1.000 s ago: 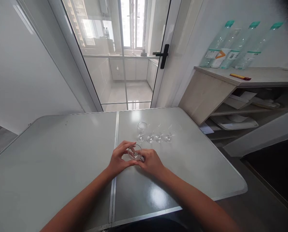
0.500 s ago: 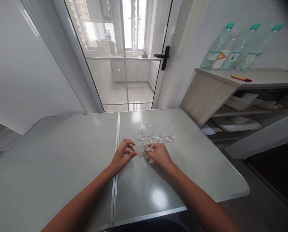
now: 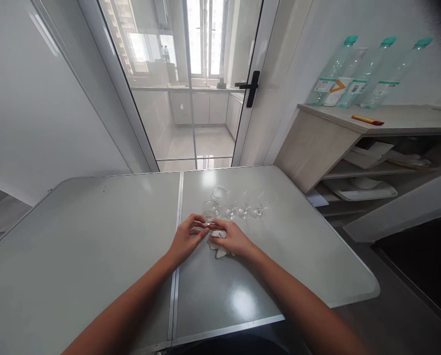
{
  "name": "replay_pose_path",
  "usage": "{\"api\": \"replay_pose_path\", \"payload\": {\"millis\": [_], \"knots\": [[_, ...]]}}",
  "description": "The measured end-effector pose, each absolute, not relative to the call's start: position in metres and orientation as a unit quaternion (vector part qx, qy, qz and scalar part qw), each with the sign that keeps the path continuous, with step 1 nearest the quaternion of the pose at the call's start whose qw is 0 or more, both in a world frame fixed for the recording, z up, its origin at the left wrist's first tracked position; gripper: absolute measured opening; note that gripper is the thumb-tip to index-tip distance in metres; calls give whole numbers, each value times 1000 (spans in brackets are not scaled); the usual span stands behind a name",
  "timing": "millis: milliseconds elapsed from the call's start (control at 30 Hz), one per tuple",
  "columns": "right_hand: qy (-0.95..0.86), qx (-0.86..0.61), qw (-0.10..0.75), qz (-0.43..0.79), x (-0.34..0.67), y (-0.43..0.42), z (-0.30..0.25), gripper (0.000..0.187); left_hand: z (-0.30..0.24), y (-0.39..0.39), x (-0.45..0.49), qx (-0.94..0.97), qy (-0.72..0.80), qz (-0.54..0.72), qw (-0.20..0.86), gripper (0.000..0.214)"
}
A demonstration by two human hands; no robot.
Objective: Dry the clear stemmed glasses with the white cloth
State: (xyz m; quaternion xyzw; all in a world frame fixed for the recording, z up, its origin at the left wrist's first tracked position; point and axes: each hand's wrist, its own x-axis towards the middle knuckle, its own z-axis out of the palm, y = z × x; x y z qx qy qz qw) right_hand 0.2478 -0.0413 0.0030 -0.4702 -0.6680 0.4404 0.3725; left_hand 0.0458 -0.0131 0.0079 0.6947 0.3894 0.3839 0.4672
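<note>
A clear stemmed glass [image 3: 209, 209] is upright between my two hands, its lower stem and foot partly hidden by fingertips. My left hand [image 3: 191, 233] curls its fingers and thumb around the foot from the left. From the right, my right hand [image 3: 231, 237] reaches its fingertips to the stem. A crumpled white cloth [image 3: 219, 241] is bunched under that same hand, between thumb and fingers. Just behind stands another stemmed glass [image 3: 219, 195]. Several more clear glasses stand in a row to the right, including one glass [image 3: 244, 213] and another glass [image 3: 258, 213].
The grey-green table [image 3: 124, 222] has a metal seam [image 3: 178, 236] running left of the glasses. A wooden shelf unit [image 3: 316, 143] adjoins its right side, topped by several plastic bottles [image 3: 349, 74] and a yellow-red packet [image 3: 367, 120]. A glass door [image 3: 194, 113] stands beyond the far edge.
My right hand has moved left with the glass and cloth, bringing the glass to my left hand. The left fingers have closed in at its foot.
</note>
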Motion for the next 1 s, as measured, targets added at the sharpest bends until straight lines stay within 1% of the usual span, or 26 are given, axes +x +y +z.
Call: {"api": "replay_pose_path", "payload": {"millis": [100, 167, 300, 433, 500, 667, 833, 1000], "knots": [[-675, -455, 345, 466, 250, -40, -1, 82, 6, -12, 44, 702, 416, 372, 443, 23], [-689, -441, 325, 475, 251, -39, -3, 95, 5, -12, 43, 725, 427, 363, 401, 20], [-698, -438, 306, 476, 251, -38, -3, 106, 0, -12, 43, 784, 413, 355, 298, 19], [-686, -437, 340, 472, 248, -38, -4, 113, -5, -12, 43, 820, 424, 304, 236, 30], [-680, -446, 365, 453, 245, -39, -3, 111, -6, -11, 42, 831, 439, 279, 198, 33], [-676, -470, 392, 410, 240, -41, -2, 87, -5, -11, 38, 847, 463, 224, 135, 29], [-654, -530, 376, 387, 237, -42, 0, 73, -7, -9, 36, 840, 491, 207, 102, 40], [-668, -527, 361, 381, 236, -45, 6, 61, -10, -5, 36, 846, 494, 178, 93, 48]]}}
